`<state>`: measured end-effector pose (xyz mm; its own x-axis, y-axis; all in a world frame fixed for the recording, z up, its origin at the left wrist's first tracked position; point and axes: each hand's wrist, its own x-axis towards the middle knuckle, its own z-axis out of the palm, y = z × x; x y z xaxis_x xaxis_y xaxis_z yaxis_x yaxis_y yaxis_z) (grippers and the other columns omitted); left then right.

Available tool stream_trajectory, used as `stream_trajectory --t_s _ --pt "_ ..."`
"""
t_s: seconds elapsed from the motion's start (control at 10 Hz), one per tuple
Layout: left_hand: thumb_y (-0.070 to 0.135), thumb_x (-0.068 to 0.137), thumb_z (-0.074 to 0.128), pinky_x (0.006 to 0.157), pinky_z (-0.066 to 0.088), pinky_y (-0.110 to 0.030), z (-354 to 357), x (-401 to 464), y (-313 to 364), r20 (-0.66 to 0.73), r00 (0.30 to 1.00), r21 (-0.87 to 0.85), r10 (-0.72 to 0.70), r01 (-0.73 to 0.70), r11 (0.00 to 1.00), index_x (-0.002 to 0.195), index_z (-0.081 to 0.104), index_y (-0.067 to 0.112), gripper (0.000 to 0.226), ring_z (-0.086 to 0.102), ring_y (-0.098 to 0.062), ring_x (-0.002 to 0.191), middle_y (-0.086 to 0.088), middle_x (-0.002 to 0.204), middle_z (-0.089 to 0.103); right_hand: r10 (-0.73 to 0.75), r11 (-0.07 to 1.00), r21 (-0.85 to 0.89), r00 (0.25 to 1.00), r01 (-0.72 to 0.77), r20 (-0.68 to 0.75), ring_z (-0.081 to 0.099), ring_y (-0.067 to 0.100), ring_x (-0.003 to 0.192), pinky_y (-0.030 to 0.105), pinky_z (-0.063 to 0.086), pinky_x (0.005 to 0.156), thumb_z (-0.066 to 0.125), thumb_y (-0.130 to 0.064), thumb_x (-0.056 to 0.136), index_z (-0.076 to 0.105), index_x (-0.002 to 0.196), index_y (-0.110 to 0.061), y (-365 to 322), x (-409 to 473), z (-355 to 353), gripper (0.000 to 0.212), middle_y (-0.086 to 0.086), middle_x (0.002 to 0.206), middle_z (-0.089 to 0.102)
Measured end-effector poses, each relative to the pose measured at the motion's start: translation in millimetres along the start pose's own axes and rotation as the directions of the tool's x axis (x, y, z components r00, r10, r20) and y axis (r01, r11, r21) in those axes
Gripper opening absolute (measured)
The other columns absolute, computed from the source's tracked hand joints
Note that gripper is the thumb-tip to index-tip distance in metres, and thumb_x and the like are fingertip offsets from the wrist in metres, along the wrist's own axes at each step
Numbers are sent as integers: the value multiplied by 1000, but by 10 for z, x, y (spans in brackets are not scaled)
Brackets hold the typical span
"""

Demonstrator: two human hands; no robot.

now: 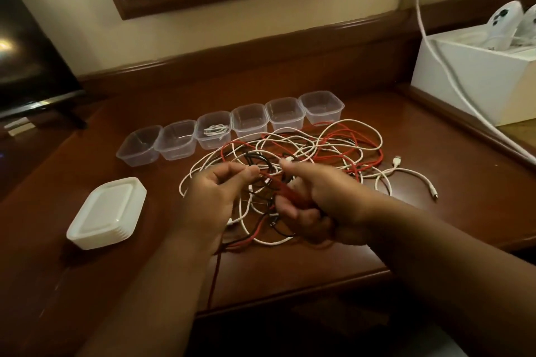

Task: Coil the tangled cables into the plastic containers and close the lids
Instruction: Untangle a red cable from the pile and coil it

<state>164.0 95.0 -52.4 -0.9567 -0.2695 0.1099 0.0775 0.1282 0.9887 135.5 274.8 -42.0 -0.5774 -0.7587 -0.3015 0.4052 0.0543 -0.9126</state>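
In the head view, a row of six clear plastic containers (232, 129) is seen across the middle of the dark brown wooden table (435, 211), all without lids; only the third from the left holds a coiled white cable (215, 130), and the other five appear empty. A stack of white plastic lids (107, 213) is set at the lower left, apart from the row. The tangled heap of red, white and black cables (313, 151) is spread just below the containers at the centre of the frame. By this showing the task is judged barely begun: one cable stowed, the heap unsorted, no lid fitted. The left hand (214, 197) is curled, its fingertips pinching strands over the near edge of the heap; the right hand (313, 200) is closed around a red cable (293, 195). Both hands are blurred, so which strands the left hand pinches cannot be told. How many separate cables make up the heap cannot be counted either.
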Motion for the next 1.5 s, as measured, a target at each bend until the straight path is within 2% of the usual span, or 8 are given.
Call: stream_trajectory --t_s 0.2,0.4,0.7,0.9,1.0,1.2,1.3,1.5 --pt "20 88 63 38 26 -16 332 -297 -117 137 974 -168 -182 204 965 87 78 10 18 34 -3 36 5 47 43 -504 618 500 794 606 -340 35 11 48 26 30 49 26 -39 102 49 76 -15 -272 -10 15 42 -4 58 36" --pt "20 93 65 55 45 -13 202 -379 -20 187 979 214 79 -119 970 87 77 21 14 63 -2 59 10 63 70 -691 192 -979 699 -66 -183 50 11 63 28 38 57 9 -63 95 50 81 -23 -19 107 -171 59 -3 70 51" --pt "30 75 64 43 40 -22 278 -311 155 137 990 -241 -36 68 968 72 78 25 15 51 -10 44 0 54 58 -400 784 560 908 269 123 31 11 37 25 25 42 18 -71 93 42 59 -16 -210 -189 175 69 -3 47 31" --pt "27 83 64 48 38 -8 343 -511 169 214 975 -34 57 -51 998 99 75 15 23 54 2 46 14 51 60 -923 252 -856 377 452 -73 39 13 57 28 35 56 17 -65 94 53 76 -12 -211 -126 52 66 4 64 51" --pt "25 88 67 56 45 -11 156 -409 255 219 942 251 254 -306 918 88 75 26 8 63 2 62 14 68 70 -770 107 -994 630 -28 -101 39 9 54 29 31 53 5 -75 89 45 67 -22 -147 -101 40 70 -4 60 44" --pt "32 65 72 43 28 -23 185 -271 250 -18 1000 -321 3 -9 947 72 76 19 16 35 -11 42 2 46 44 -262 937 277 953 213 153 31 13 37 28 21 45 20 -84 84 46 56 -17 -246 -174 156 77 -2 46 34" --pt "28 75 68 42 21 -21 372 -390 119 52 993 -385 -102 114 916 86 79 16 20 28 -6 39 5 46 37 -537 552 737 843 390 -44 39 12 48 26 32 51 29 -72 93 52 72 -13 -317 -210 236 67 -2 57 40" --pt "21 84 69 68 51 -17 283 -474 133 60 988 21 140 -142 990 92 77 24 11 71 -5 77 8 80 76 -799 567 -677 515 470 -312 52 7 62 25 43 60 37 -62 91 51 84 -22 -275 -103 107 43 -8 69 54"
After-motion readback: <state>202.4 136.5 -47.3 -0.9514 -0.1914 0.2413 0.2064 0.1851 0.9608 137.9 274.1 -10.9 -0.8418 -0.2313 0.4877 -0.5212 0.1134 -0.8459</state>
